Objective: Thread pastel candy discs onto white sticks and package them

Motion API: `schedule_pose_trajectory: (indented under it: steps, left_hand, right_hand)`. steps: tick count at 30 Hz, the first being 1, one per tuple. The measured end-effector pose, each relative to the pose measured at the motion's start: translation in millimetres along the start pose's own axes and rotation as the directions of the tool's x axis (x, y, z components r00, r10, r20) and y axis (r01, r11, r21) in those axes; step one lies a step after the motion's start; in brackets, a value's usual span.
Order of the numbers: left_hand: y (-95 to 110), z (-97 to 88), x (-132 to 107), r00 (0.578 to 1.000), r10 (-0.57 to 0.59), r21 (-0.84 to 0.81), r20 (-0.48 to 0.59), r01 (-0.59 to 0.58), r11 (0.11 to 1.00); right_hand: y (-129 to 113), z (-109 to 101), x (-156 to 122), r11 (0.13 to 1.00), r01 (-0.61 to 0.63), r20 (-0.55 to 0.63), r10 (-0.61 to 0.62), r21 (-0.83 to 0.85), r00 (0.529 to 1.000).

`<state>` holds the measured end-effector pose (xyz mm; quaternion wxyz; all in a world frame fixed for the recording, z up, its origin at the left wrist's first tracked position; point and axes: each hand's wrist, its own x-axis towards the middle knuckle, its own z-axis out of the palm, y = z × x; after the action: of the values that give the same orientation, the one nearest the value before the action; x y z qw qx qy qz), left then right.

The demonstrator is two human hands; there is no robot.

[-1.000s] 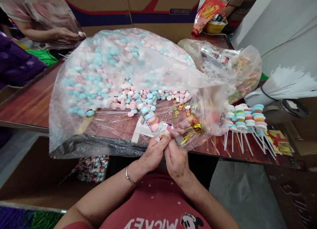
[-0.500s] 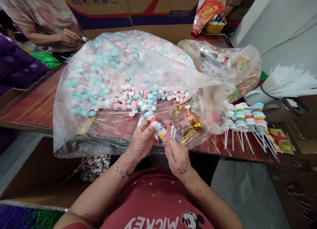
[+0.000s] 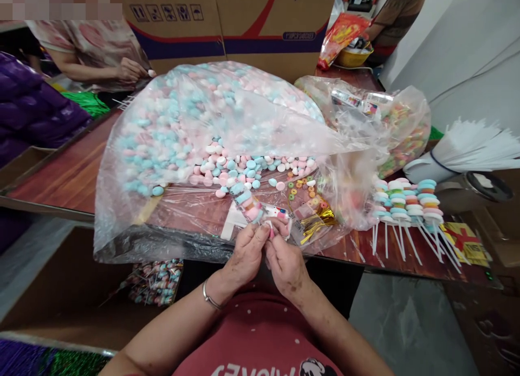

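Observation:
My left hand (image 3: 247, 252) and my right hand (image 3: 286, 261) meet at the table's front edge, thumbs and fingers pinched together. Between them is the gathered lower end of a clear printed wrapper. In that wrapper a candy skewer (image 3: 248, 203), a stack of blue, white and pink pieces, points up and away from me. Its stick is hidden by my fingers. Just behind my hands lie printed wrappers (image 3: 280, 212) on the plastic. Gold twist ties (image 3: 319, 222) and small ring candies (image 3: 305, 187) are to the right.
A large clear bag of pastel candies (image 3: 179, 113) covers much of the table. Finished-looking candy skewers (image 3: 406, 202) lie at right, near a mug of white sticks (image 3: 430, 162). A carton (image 3: 244, 34) stands behind; an open box (image 3: 60, 289) sits below left. A co-worker's hand (image 3: 132, 71) holds a candy.
My hands have drawn together and slid toward me, down to the wrapper's lower end. The wrapped candies are now uncovered by my left fingers. The whole view has shifted slightly.

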<state>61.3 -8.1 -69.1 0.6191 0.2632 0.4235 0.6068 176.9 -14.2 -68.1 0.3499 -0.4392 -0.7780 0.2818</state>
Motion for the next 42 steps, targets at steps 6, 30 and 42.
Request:
schedule_pose_trajectory:
  steps: [6, 30, 42]
  left_hand:
    - [19.3, 0.9, -6.6, 1.000, 0.011, 0.124, -0.018, -0.009, 0.992]
    - [90.7, -20.6, 11.9, 0.657, -0.460, 0.702, 0.597, -0.151, 0.696]
    - [54.5, -28.2, -7.2, 0.515, -0.216, 0.511, 0.830, -0.856, -0.078]
  right_hand:
    - [-13.1, -33.1, 15.8, 0.977, 0.093, -0.146, -0.122, -0.191, 0.982]
    - [-9.5, -32.6, 18.0, 0.587, 0.632, 0.260, -0.595, -0.505, 0.760]
    - [-5.5, -48.1, 9.3, 0.922, 0.215, 0.587, 0.017, -0.323, 0.810]
